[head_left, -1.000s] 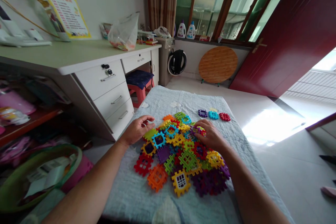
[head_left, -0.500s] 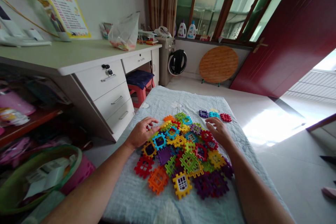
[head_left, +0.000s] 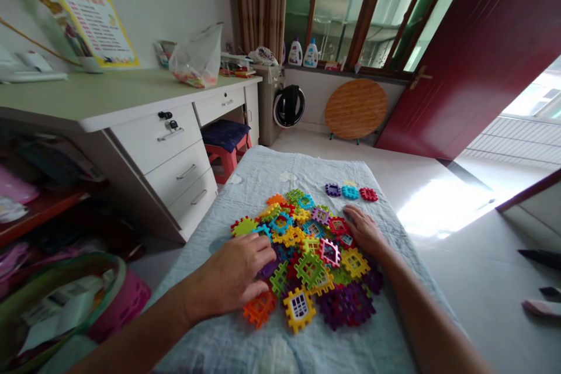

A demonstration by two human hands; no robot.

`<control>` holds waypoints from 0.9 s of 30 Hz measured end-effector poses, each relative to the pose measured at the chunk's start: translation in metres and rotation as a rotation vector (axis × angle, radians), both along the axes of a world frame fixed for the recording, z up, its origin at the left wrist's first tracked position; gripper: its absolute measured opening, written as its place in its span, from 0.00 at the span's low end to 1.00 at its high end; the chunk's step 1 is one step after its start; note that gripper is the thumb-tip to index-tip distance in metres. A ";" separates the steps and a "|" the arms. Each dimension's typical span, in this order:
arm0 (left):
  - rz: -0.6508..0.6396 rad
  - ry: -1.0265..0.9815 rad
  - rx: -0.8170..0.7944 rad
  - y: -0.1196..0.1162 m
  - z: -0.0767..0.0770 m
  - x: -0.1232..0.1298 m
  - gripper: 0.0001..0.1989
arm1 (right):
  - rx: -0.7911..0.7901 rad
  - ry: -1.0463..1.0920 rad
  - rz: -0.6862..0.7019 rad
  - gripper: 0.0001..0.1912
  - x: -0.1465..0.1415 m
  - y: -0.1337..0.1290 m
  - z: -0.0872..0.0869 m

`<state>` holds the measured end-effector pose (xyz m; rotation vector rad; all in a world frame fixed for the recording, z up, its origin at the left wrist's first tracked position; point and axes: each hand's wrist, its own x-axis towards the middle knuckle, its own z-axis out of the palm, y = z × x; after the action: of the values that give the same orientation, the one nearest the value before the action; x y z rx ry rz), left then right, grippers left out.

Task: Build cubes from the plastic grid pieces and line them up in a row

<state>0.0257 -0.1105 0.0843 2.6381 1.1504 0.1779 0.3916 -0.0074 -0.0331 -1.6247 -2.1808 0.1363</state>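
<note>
A heap of colourful plastic building-block tiles with notched edges and window-like cut-outs lies on the cloth-covered table. My left hand is over the heap's left side, its fingers bent downward and the thumb apart, near an orange tile. The hand hides some tiles under it; I see nothing held. Along the right edge of the heap rests my right hand, fingers stretched out beside a red tile. Beyond it, a dark purple tile, a light blue tile and a red tile lie apart from the heap.
A pale blue cloth covers the table. To the left stand a desk with drawers, a red stool and a pink and green basket. A washing machine and a round wooden tabletop are farther back.
My left hand has moved nearer, from the heap's far left edge to its near left side. My right hand has shifted slightly down. The view has turned slightly right.
</note>
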 end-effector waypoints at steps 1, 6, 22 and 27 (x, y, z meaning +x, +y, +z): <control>-0.001 0.020 0.005 -0.004 -0.003 0.000 0.11 | 0.012 -0.001 0.002 0.20 0.000 0.000 -0.002; 0.010 0.103 0.024 -0.017 -0.018 0.004 0.12 | 0.030 -0.010 0.004 0.20 0.003 0.004 -0.002; 0.106 0.093 0.118 -0.007 -0.051 0.004 0.18 | 0.061 -0.022 -0.028 0.23 0.004 0.011 -0.003; 0.112 0.028 0.105 -0.005 -0.051 0.004 0.17 | 0.061 0.032 -0.012 0.22 0.008 0.012 -0.002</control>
<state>0.0297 -0.1152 0.0331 2.6749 1.3332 0.2295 0.3992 0.0041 -0.0353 -1.5908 -2.1301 0.0912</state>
